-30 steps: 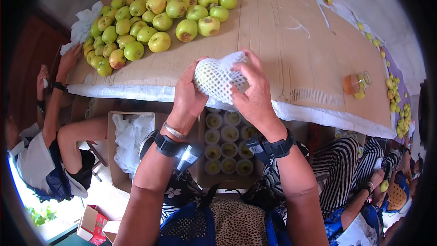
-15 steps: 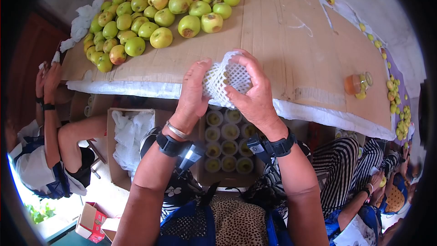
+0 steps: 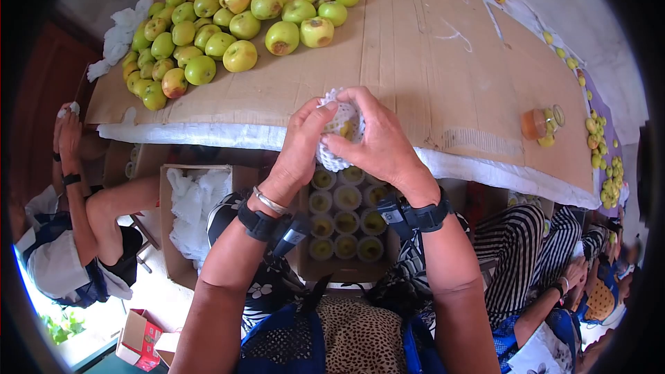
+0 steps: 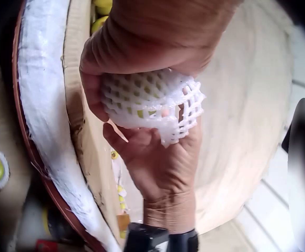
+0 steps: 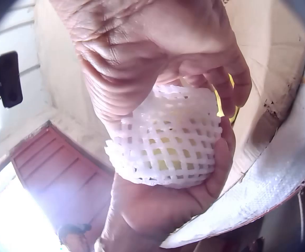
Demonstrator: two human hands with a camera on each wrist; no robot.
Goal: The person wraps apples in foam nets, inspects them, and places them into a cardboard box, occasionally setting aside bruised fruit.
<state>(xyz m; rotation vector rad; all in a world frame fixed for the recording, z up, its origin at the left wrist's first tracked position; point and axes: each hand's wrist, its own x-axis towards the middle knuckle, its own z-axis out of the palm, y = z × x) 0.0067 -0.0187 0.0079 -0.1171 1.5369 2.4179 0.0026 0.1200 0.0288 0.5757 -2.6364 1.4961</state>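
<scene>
Between both hands, over the near edge of the table, is a yellow-green apple inside a white foam net sleeve (image 3: 343, 123). My left hand (image 3: 299, 145) grips it from the left, its fingers curled round the net. From the right, my right hand (image 3: 388, 140) holds the sleeve with bent fingers and thumb near its end. The left wrist view shows the foam net (image 4: 142, 100) wrapped round the fruit, with a loose, gaping rim. Green skin shows through the mesh (image 5: 168, 157) in the right wrist view.
Many apples (image 3: 242, 24) are heaped on the cardboard-covered table (image 3: 429, 62), left of centre. A glass jar (image 3: 535, 125) stands at right. Below the edge, one box (image 3: 332, 270) holds netted apples in rows; another holds white foam nets (image 3: 197, 201). People sit on both sides.
The foam net's right end, spread wide by my right hand earlier, is now drawn in closer round the apple. My hands have come nearer together.
</scene>
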